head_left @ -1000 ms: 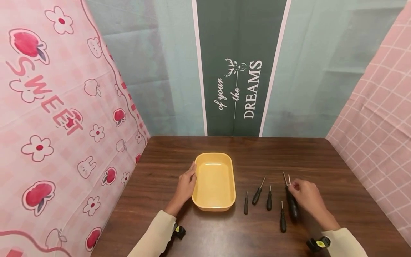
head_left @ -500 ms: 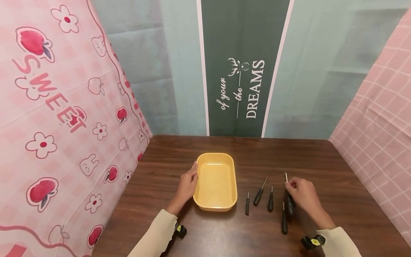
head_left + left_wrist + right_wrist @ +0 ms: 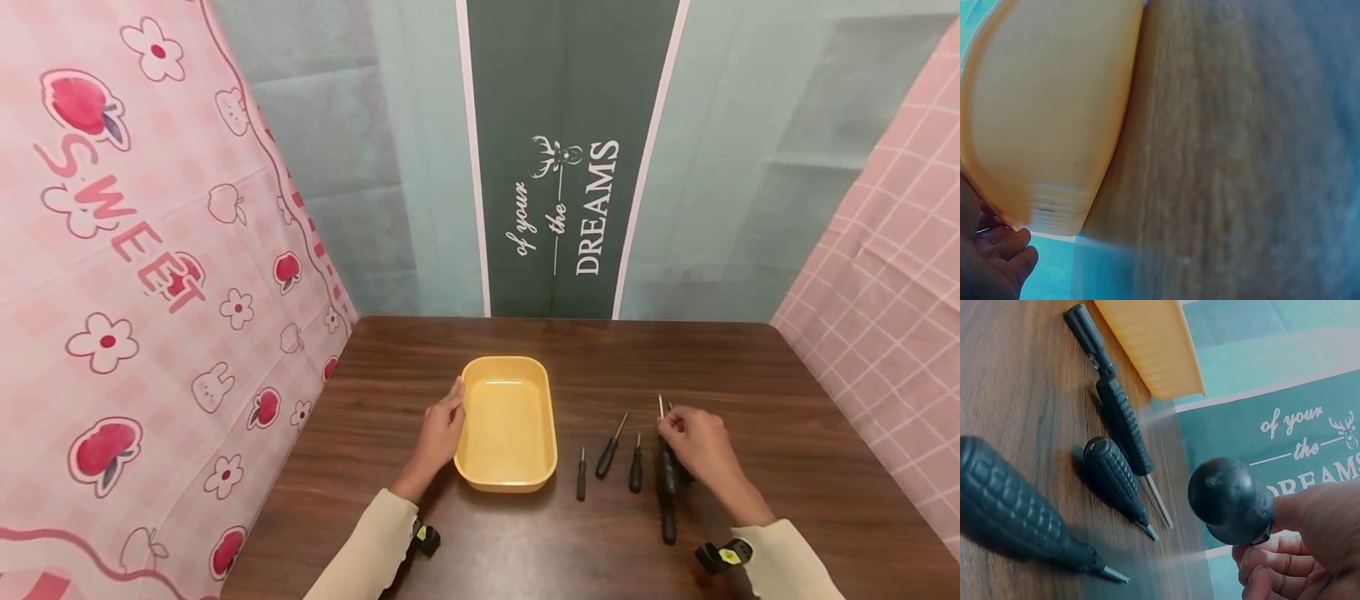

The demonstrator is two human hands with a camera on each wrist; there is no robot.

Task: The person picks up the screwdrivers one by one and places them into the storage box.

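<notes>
In the head view, my right hand (image 3: 701,442) pinches a black-handled screwdriver (image 3: 667,471) near the top of its handle, metal shaft pointing away from me. The right wrist view shows the rounded handle end (image 3: 1225,500) toward the camera, with thumb and fingers behind it. Beneath the held tool, another screwdriver (image 3: 668,523) is partly covered. Further left lie three more black screwdrivers, a slim one (image 3: 581,475), a ribbed one (image 3: 609,457) and a short one (image 3: 636,471). My left hand (image 3: 441,429) touches the left rim of a yellow rectangular container (image 3: 506,433), index finger extended along it.
All of it stands on a dark wood-grain table (image 3: 420,350). Behind the table hangs a green and teal cloth (image 3: 555,83). Pink printed cloth (image 3: 165,250) covers the left side, and pink checked cloth (image 3: 892,275) the right.
My right hand has shifted left with the screwdriver, which now overlaps the lower screwdriver in the head view. The left hand stays at the container's rim.
</notes>
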